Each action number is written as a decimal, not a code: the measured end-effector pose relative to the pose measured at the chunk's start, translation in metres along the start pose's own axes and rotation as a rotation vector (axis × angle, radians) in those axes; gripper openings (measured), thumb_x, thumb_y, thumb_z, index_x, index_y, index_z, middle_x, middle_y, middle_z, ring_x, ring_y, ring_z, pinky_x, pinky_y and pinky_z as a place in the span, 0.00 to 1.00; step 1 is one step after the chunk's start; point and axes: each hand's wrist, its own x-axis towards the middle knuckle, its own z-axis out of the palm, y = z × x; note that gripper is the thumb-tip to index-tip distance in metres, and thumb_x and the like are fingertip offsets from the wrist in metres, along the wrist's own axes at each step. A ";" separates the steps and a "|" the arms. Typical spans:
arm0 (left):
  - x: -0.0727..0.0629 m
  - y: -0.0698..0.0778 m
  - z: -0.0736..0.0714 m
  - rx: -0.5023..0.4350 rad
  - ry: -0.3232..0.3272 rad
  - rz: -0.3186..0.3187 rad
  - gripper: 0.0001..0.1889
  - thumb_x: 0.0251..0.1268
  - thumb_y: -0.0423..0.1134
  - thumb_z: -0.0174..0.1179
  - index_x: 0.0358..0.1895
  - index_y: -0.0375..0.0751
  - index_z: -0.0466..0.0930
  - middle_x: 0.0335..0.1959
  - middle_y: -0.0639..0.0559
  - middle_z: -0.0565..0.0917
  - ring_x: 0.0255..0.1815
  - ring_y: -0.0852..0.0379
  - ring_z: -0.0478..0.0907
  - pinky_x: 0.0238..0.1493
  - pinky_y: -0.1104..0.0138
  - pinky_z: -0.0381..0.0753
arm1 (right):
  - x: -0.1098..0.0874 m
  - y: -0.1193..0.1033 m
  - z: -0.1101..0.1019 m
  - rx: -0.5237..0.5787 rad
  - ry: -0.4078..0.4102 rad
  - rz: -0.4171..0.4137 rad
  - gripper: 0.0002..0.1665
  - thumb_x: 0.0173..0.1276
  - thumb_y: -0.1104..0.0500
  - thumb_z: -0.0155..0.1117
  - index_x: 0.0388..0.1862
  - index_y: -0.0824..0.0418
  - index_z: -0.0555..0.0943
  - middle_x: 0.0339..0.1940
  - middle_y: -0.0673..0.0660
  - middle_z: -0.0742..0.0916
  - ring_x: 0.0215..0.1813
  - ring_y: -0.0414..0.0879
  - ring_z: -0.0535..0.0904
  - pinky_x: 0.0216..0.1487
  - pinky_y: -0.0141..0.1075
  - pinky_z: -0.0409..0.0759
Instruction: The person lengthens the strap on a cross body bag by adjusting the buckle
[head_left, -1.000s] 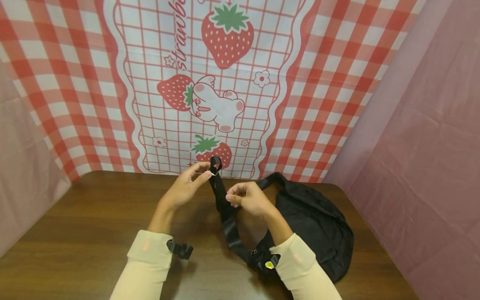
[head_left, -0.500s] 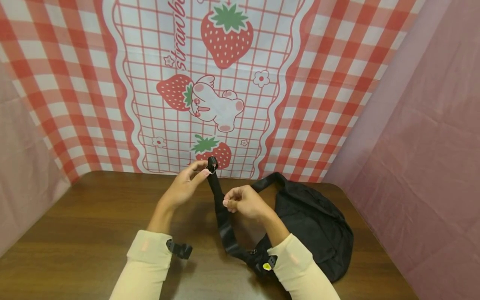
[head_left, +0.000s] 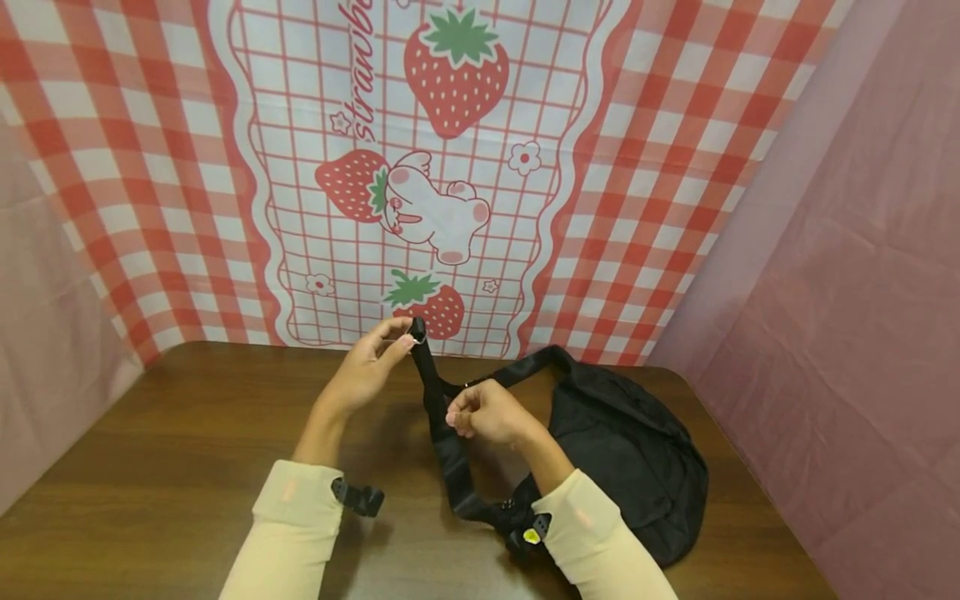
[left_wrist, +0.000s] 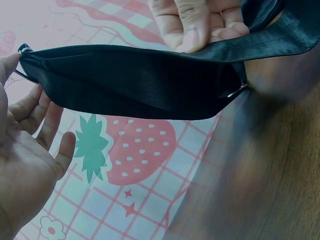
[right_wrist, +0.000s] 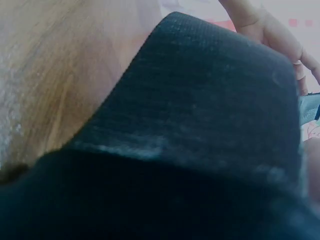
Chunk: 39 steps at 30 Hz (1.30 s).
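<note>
A black bag (head_left: 630, 450) lies on the table to the right, its long webbing strap (head_left: 453, 471) drawn out to the left. At the strap's raised far end, my left hand (head_left: 358, 375) pinches a thin metal slider (left_wrist: 23, 51) between thumb and fingertips. Lower down, my right hand (head_left: 491, 415) pinches the strap's edge with curled fingers. In the left wrist view the webbing between the hands hangs in a doubled loop, with the right hand's fingers (left_wrist: 192, 25) against its upper side. Webbing covers most of the right wrist view and hides my right hand there.
The brown wooden table (head_left: 187, 467) ends at a hanging red-and-white strawberry cloth (head_left: 465, 208) behind. Pink cloth (head_left: 840, 275) closes off the right side, with more at the left. A black band with a camera sits at each wrist.
My right hand has slid slightly down along the strap, toward me. My left hand has shifted a little left with the strap end, and the top loop has narrowed.
</note>
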 end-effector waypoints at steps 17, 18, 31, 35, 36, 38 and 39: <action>0.000 0.000 -0.004 -0.030 -0.024 0.050 0.19 0.82 0.37 0.50 0.67 0.30 0.72 0.58 0.36 0.79 0.54 0.57 0.78 0.60 0.63 0.76 | -0.001 0.006 0.002 -0.065 -0.019 0.105 0.07 0.67 0.72 0.66 0.29 0.69 0.86 0.23 0.53 0.85 0.26 0.42 0.80 0.30 0.37 0.83; 0.000 -0.001 -0.004 -0.033 -0.026 0.050 0.19 0.82 0.37 0.50 0.67 0.30 0.72 0.58 0.35 0.79 0.54 0.58 0.78 0.60 0.63 0.76 | -0.001 0.005 0.002 -0.066 -0.020 0.105 0.07 0.67 0.71 0.66 0.29 0.69 0.86 0.22 0.53 0.85 0.26 0.42 0.80 0.30 0.37 0.82; -0.001 -0.002 -0.005 -0.005 -0.047 0.025 0.19 0.82 0.38 0.51 0.68 0.33 0.72 0.60 0.37 0.79 0.56 0.55 0.77 0.63 0.52 0.74 | -0.006 -0.006 -0.007 -0.029 0.059 0.067 0.07 0.65 0.74 0.64 0.31 0.68 0.87 0.24 0.55 0.86 0.27 0.44 0.80 0.33 0.42 0.84; -0.001 -0.003 -0.004 0.004 -0.058 0.013 0.19 0.82 0.39 0.51 0.69 0.35 0.73 0.61 0.38 0.79 0.57 0.48 0.76 0.62 0.48 0.73 | -0.008 -0.014 -0.013 -0.003 0.099 0.060 0.05 0.68 0.70 0.66 0.33 0.67 0.87 0.25 0.56 0.86 0.29 0.45 0.81 0.37 0.47 0.85; -0.001 -0.004 -0.004 0.000 -0.061 0.013 0.20 0.82 0.39 0.51 0.69 0.35 0.73 0.61 0.38 0.79 0.58 0.45 0.76 0.62 0.47 0.72 | -0.009 -0.016 -0.015 0.000 0.111 0.062 0.04 0.69 0.68 0.68 0.33 0.66 0.87 0.26 0.56 0.86 0.29 0.45 0.81 0.38 0.48 0.85; -0.001 -0.004 -0.003 0.000 -0.067 0.009 0.19 0.82 0.40 0.52 0.69 0.36 0.73 0.61 0.38 0.79 0.59 0.41 0.76 0.61 0.46 0.72 | -0.010 -0.019 -0.018 0.003 0.132 0.065 0.05 0.70 0.66 0.69 0.34 0.66 0.87 0.26 0.57 0.87 0.30 0.46 0.82 0.39 0.50 0.85; -0.001 -0.004 -0.003 0.003 -0.069 0.005 0.19 0.82 0.40 0.52 0.68 0.36 0.73 0.61 0.38 0.79 0.59 0.40 0.76 0.61 0.46 0.72 | -0.011 -0.021 -0.019 0.008 0.144 0.070 0.05 0.71 0.65 0.69 0.34 0.65 0.88 0.27 0.57 0.87 0.31 0.47 0.82 0.40 0.51 0.84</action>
